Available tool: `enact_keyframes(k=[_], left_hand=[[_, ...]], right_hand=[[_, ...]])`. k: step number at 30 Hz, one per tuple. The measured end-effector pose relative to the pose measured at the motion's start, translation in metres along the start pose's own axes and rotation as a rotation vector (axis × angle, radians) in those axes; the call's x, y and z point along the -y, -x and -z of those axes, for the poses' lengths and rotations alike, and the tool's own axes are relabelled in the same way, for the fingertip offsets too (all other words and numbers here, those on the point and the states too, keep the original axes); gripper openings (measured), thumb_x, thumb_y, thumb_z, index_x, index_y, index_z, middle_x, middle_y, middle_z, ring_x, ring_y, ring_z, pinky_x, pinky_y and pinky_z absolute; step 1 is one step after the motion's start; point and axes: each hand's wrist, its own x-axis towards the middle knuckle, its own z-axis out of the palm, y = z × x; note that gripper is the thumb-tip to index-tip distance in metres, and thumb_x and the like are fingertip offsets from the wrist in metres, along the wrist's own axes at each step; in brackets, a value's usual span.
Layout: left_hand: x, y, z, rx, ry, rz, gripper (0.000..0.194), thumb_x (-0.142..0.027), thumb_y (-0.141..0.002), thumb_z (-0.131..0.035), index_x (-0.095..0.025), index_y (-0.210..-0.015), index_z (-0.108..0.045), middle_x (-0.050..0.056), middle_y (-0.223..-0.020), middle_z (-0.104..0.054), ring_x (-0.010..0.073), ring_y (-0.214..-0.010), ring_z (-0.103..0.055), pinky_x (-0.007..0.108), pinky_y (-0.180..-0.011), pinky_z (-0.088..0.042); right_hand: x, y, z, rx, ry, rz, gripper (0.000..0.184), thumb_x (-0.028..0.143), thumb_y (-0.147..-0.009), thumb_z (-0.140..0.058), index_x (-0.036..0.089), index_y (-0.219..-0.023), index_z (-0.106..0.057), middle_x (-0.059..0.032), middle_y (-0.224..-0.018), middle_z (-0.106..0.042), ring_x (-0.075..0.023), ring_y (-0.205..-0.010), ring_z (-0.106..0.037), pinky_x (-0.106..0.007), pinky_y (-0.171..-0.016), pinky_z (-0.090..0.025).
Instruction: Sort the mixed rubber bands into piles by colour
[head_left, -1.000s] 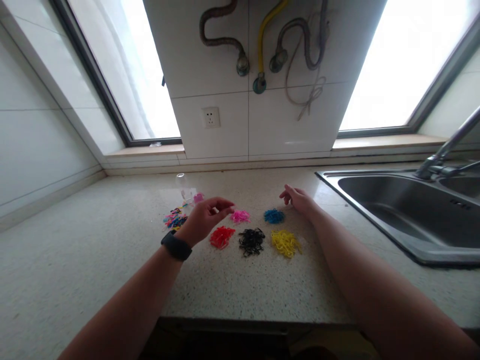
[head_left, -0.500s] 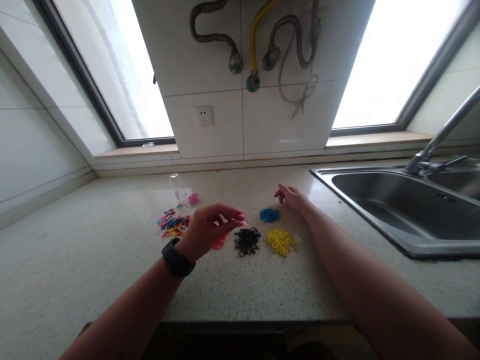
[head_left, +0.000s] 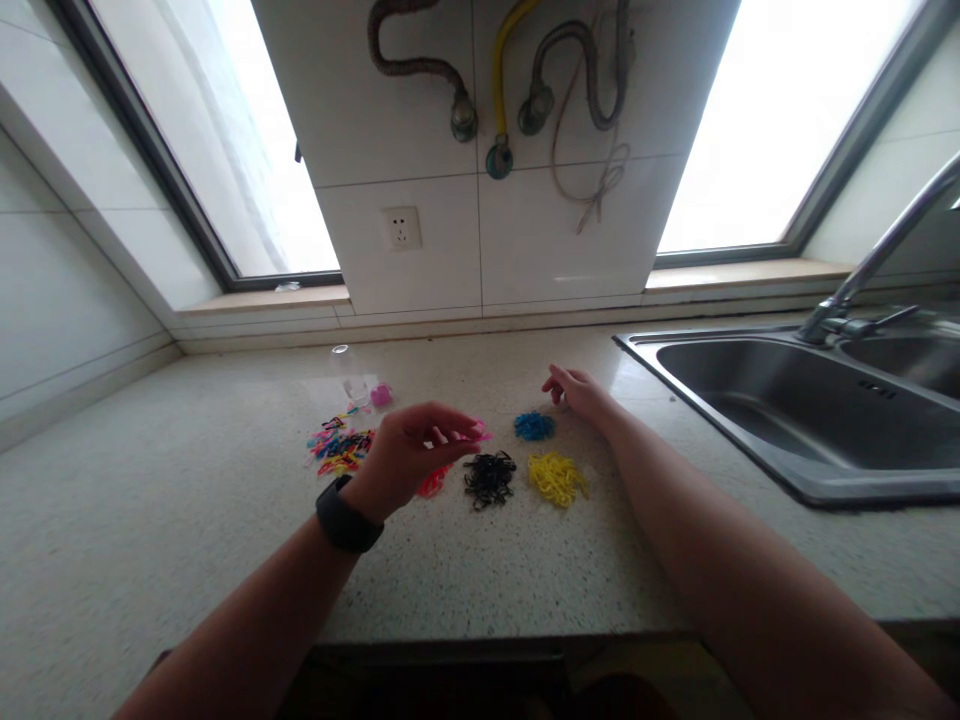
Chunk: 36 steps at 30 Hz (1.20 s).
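My left hand (head_left: 420, 445), wearing a black watch (head_left: 349, 514) on the wrist, pinches pink rubber bands (head_left: 478, 432) between thumb and fingertips; how many is unclear. It hovers over a red band pile (head_left: 433, 482), partly covering it. Close below the fingertips lies a heap of black rubber bands (head_left: 490, 480). Yellow bands (head_left: 556, 478) and blue bands (head_left: 534, 426) form separate piles to the right. Left of the hand, a mixed-colour pile (head_left: 341, 447) is partly hidden. My right hand (head_left: 576, 392) rests beside the blue pile, loosely curled, with nothing visible in it.
A clear container (head_left: 349, 375) lies behind the mixed pile, with a pink piece (head_left: 381, 394) next to it. On the right is a steel sink (head_left: 637, 345) with a faucet (head_left: 862, 285). Pipes and a socket (head_left: 403, 228) are on the tiled wall.
The view has shifted slightly, moving the scene left and a little up. My left fingertips stay near the black pile, and more pink shows at them. The right hand keeps its pose.
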Motion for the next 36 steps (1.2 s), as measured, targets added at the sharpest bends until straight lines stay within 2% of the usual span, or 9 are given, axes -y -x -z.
enact_keyframes(k=[8, 15, 25, 36], left_hand=[[0.0016, -0.0012, 0.0009, 0.001, 0.029, 0.036, 0.019, -0.024, -0.076, -0.082, -0.019, -0.094, -0.075, 0.004, -0.087, -0.076, 0.0088, -0.068, -0.065, 0.021, -0.062, -0.055], [-0.0053, -0.0026, -0.0006, 0.03, -0.006, 0.033, 0.017, -0.026, -0.078, -0.079, -0.018, -0.092, -0.074, 0.006, -0.086, -0.076, 0.0119, -0.071, -0.068, 0.023, -0.062, -0.055], [-0.0049, -0.002, -0.0005, 0.003, 0.0, 0.036, 0.016, -0.027, -0.078, -0.079, -0.018, -0.09, -0.074, 0.005, -0.085, -0.076, 0.0103, -0.067, -0.066, 0.022, -0.059, -0.053], [-0.0043, -0.0019, 0.0009, 0.008, 0.039, 0.055, 0.018, -0.031, -0.079, -0.078, -0.018, -0.09, -0.074, 0.006, -0.086, -0.076, 0.0114, -0.069, -0.066, 0.024, -0.063, -0.056]], right_hand=[[0.0007, 0.001, 0.001, 0.005, 0.026, 0.014, 0.061, 0.067, -0.089, -0.04, 0.015, -0.075, -0.07, -0.0031, -0.059, -0.061, -0.0125, -0.049, -0.043, -0.028, -0.051, -0.032], [0.0043, 0.0041, 0.0007, 0.002, 0.013, 0.001, 0.061, 0.066, -0.089, -0.04, 0.015, -0.075, -0.071, -0.0035, -0.059, -0.061, -0.0123, -0.048, -0.043, -0.028, -0.049, -0.032], [0.0025, 0.0014, -0.0004, 0.006, -0.002, -0.003, 0.061, 0.068, -0.087, -0.041, 0.015, -0.073, -0.07, -0.0027, -0.057, -0.059, -0.0124, -0.047, -0.041, -0.028, -0.049, -0.031], [0.0045, 0.0031, -0.0003, 0.006, 0.01, -0.003, 0.063, 0.07, -0.087, -0.042, 0.015, -0.074, -0.07, -0.003, -0.058, -0.06, -0.0123, -0.048, -0.043, -0.027, -0.049, -0.032]])
